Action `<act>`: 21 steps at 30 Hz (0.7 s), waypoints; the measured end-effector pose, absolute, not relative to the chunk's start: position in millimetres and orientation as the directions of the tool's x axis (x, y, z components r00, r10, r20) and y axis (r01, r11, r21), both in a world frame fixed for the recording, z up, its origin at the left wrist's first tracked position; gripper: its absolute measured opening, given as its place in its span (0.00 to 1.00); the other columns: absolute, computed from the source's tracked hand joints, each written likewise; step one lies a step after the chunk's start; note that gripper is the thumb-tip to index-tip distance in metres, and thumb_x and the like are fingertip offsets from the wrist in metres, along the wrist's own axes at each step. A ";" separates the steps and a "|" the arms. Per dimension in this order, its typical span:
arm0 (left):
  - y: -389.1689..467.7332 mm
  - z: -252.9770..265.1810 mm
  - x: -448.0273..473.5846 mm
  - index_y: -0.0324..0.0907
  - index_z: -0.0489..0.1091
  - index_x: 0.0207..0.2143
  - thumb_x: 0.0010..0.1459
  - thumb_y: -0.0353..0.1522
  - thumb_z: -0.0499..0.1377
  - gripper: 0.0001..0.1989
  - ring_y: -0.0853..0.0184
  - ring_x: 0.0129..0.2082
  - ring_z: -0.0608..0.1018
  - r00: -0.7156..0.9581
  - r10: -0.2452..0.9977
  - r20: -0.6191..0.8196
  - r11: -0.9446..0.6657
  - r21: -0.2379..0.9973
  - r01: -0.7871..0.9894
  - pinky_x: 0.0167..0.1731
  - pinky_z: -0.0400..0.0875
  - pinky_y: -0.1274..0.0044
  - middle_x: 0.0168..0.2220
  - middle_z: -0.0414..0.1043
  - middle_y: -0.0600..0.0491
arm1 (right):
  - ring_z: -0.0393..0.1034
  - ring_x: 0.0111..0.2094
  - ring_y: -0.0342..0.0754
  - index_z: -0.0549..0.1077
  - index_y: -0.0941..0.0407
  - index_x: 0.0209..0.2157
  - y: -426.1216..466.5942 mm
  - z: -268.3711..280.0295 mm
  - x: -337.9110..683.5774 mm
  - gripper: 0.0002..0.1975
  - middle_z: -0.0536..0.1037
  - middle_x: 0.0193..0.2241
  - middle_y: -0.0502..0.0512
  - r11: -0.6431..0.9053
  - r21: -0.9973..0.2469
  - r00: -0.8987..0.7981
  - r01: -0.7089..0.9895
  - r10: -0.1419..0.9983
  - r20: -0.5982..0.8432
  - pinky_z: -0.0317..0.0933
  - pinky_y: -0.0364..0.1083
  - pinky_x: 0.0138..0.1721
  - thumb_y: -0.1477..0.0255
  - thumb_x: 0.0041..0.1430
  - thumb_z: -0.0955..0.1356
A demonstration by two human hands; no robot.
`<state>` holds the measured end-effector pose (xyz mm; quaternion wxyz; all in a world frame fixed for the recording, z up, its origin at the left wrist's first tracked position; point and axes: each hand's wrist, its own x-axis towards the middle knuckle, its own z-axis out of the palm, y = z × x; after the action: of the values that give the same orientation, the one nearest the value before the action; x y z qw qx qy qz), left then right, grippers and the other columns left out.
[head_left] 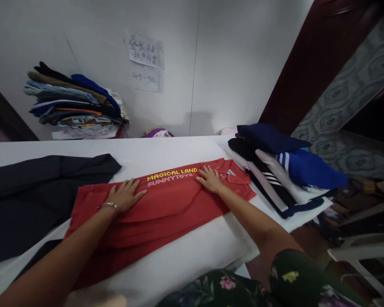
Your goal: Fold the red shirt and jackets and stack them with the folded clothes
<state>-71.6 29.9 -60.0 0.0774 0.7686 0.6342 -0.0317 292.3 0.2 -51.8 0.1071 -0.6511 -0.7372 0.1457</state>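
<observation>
A red shirt (pixel 166 213) lies spread sideways on the white table, its collar end to the right and yellow and pale lettering along its far part. Flat on the shirt's left part rests my left hand (pixel 124 196), fingers spread, a bracelet at the wrist. My right hand (pixel 210 179) presses on the cloth near the collar, just right of the lettering, its fingers also apart. Neither hand grips the fabric. Soft creases run along the near half of the shirt.
Dark garments (pixel 35 200) cover the table's left side. A stack of folded clothes (pixel 80 102) stands at the back left. More clothes (pixel 275 166) are piled at the right. Handwritten paper signs (pixel 146 52) hang on the wall. A white plastic stool (pixel 365 256) stands at the lower right.
</observation>
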 end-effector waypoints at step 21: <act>-10.4 -36.9 -49.5 0.46 0.65 0.54 0.60 0.41 0.47 0.22 0.56 0.61 0.60 0.323 0.922 0.212 -0.350 0.106 0.931 0.59 0.52 0.62 0.61 0.60 0.51 | 0.39 0.66 0.55 0.60 0.54 0.61 -108.3 -64.3 382.9 0.27 0.52 0.65 0.58 -0.015 -0.292 0.038 0.956 0.997 0.071 0.33 0.59 0.63 0.59 0.64 0.59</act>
<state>-49.5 -10.4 -36.9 -0.0177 0.8131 0.5697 0.1181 382.9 -108.3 -64.3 0.1310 -0.7083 -0.6893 0.0773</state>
